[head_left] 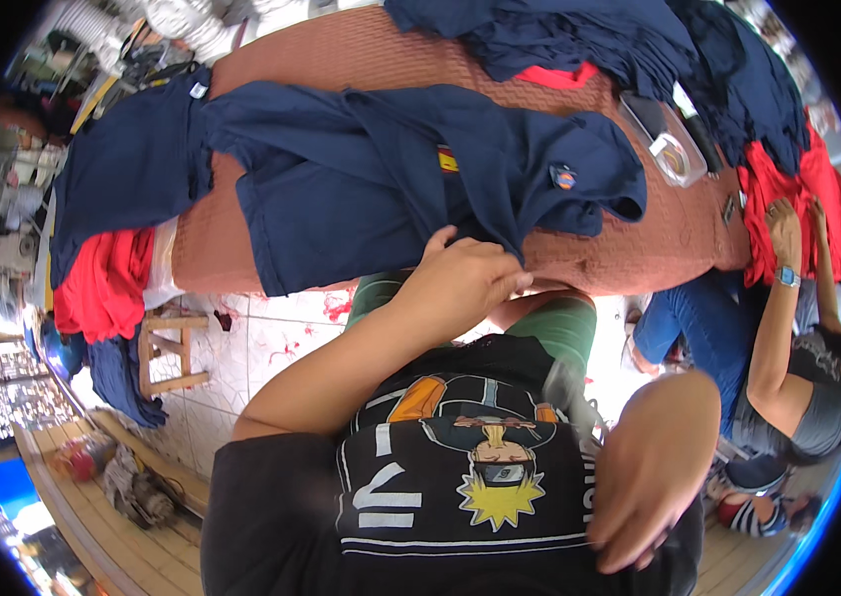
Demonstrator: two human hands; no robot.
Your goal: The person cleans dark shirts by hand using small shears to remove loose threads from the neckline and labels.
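A navy hooded sweatshirt [341, 189] lies sideways across the brown-covered table, its hood to the right, with a small yellow-and-red patch and a round emblem on it. My left hand [465, 283] is at the near edge of the sweatshirt, its fingers curled and pinching the cloth at the table's edge. My right hand [654, 477] is raised in front of my black printed shirt [500, 467]. Its fingers point down and are bent close together; whatever they may hold is hidden. A blurred grey shape [564, 387] shows beside my right hand, too unclear to name.
Navy garments [579, 40] are heaped at the far side. A clear box with tape [674, 154] stands at the right. Navy cloth [132, 159] and red cloth [107, 283] hang at the left, near a wooden stool [172, 348]. A co-worker's hand [785, 223] handles red cloth at the right.
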